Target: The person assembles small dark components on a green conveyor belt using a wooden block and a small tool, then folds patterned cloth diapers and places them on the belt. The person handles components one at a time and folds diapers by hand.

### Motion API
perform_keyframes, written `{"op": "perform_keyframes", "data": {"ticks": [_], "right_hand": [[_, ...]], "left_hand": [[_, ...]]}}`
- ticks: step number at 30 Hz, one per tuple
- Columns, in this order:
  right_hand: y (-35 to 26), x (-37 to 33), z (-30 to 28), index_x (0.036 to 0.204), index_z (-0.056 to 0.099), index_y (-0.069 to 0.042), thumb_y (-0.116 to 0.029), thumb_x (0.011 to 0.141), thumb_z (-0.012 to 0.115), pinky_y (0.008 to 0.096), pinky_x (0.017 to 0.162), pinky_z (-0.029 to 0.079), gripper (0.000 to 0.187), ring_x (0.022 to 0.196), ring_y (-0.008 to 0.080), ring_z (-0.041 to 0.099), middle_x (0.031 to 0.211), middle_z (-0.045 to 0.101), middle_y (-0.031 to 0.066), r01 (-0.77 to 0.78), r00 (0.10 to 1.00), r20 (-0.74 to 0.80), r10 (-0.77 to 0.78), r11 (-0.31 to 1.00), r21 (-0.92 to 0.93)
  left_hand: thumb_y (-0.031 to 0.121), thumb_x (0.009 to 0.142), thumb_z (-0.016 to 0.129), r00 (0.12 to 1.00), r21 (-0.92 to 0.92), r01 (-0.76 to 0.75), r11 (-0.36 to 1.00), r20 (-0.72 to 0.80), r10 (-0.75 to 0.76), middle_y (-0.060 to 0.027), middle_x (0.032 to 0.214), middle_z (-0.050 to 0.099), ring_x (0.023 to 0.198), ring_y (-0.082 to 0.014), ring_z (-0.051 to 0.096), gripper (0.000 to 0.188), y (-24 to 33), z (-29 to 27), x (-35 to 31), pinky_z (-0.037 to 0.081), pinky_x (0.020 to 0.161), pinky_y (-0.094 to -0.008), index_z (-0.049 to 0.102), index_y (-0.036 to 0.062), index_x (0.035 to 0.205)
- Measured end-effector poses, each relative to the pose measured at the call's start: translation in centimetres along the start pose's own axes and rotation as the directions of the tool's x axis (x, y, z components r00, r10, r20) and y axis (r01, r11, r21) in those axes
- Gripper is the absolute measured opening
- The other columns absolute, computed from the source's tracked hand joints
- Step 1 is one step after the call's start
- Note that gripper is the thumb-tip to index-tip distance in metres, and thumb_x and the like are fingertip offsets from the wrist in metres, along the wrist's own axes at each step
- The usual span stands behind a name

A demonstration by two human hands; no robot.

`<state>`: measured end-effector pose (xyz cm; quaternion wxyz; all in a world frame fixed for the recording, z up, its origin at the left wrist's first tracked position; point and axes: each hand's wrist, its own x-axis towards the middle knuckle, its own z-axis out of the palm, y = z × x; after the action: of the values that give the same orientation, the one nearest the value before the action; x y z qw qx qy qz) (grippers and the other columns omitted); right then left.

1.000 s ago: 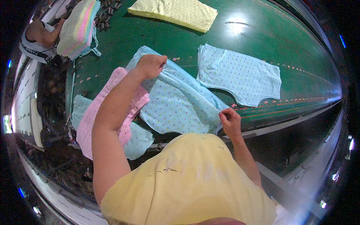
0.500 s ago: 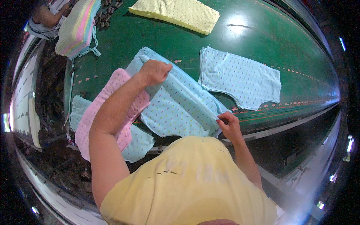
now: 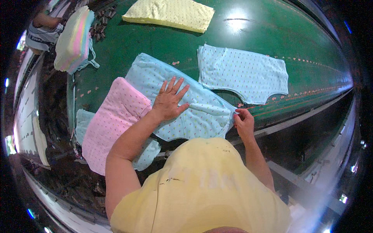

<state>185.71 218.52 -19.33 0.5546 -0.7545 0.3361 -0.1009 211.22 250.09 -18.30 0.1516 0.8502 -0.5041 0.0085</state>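
A stack of light blue dotted cut fabric pieces lies slantwise on the green table in front of me. My left hand rests flat on its top piece, fingers spread. At the stack's right end, my right hand pinches the edge of the blue fabric between thumb and fingers. A pink dotted fabric piece lies under my left forearm, partly beside the blue stack. Below the pink, more blue fabric shows at the table's near edge.
Another blue fabric stack lies to the right on the green table. A yellow fabric stack is at the back. A multicoloured fabric pile sits far left, beside small dark pieces and another person.
My left hand has let go of the raised fabric fold and now lies flat on the stack. The top blue piece is spread out flatter. My right hand stays at the right edge.
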Motion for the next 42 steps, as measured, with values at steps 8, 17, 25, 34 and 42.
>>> {"op": "perform_keyframes", "data": {"ticks": [8,17,25,34,42], "right_hand": [[1.2,-3.4,-2.1,0.123,0.076,-0.001,-0.003,0.102,0.075,0.0279,0.067,0.052,0.021,0.077,0.0091,0.066,0.094,0.076,0.0031,-0.031,0.998,0.054,0.026,0.996,0.086],[-3.3,-2.5,-0.5,0.089,0.078,-0.004,-0.037,0.102,0.079,0.0504,0.073,0.058,0.036,0.078,0.0389,0.076,0.087,0.078,0.0203,0.379,0.904,0.016,-0.427,0.783,-0.493],[-2.8,1.1,1.8,0.096,0.082,-0.007,-0.044,0.091,0.087,0.0501,0.08,0.062,0.038,0.09,0.0381,0.079,0.092,0.08,0.0181,0.368,0.924,0.148,-0.353,0.712,-0.598],[-0.9,2.6,2.0,0.11,0.075,0.0,-0.012,0.092,0.088,0.0336,0.057,0.057,0.026,0.072,0.018,0.073,0.086,0.074,0.0089,0.089,0.983,0.156,-0.101,0.993,0.081],[-1.2,1.0,-0.9,0.128,0.072,-0.004,-0.007,0.097,0.082,0.0352,0.062,0.058,0.033,0.079,0.0167,0.069,0.104,0.073,0.0066,-0.025,0.994,0.105,-0.021,0.909,0.416]], "left_hand": [[0.042,0.102,0.074,0.922,-0.083,-0.272,0.959,-0.307,0.235,-0.0194,0.176,0.041,0.166,-0.041,0.033,0.073,-2.2,2.3,-3.0,0.027,0.135,-0.0593,0.052,0.0111,0.165],[0.066,0.107,0.058,0.923,0.178,0.383,0.907,-0.026,-0.385,-0.0264,0.184,0.021,0.17,-0.0512,0.017,0.098,3.7,1.5,-4.0,0.013,0.137,-0.0668,0.031,0.0018,0.176],[0.07,0.107,0.053,0.918,0.139,0.393,0.909,0.006,-0.397,-0.0299,0.185,0.013,0.17,-0.0527,0.009,0.107,7.1,2.9,-6.3,0.007,0.138,-0.0629,0.022,-0.007,0.175],[0.074,0.108,0.045,0.937,0.098,0.324,0.941,0.103,-0.333,-0.0242,0.187,0.011,0.172,-0.0489,0.006,0.105,14.3,4.4,-2.5,0.007,0.138,-0.0622,0.024,-0.0026,0.177],[0.074,0.106,0.049,0.963,0.082,0.199,0.977,0.168,-0.21,-0.0239,0.186,0.018,0.172,-0.0485,0.013,0.1,21.2,5.1,3.1,0.011,0.137,-0.0661,0.029,0.0077,0.178]]}}
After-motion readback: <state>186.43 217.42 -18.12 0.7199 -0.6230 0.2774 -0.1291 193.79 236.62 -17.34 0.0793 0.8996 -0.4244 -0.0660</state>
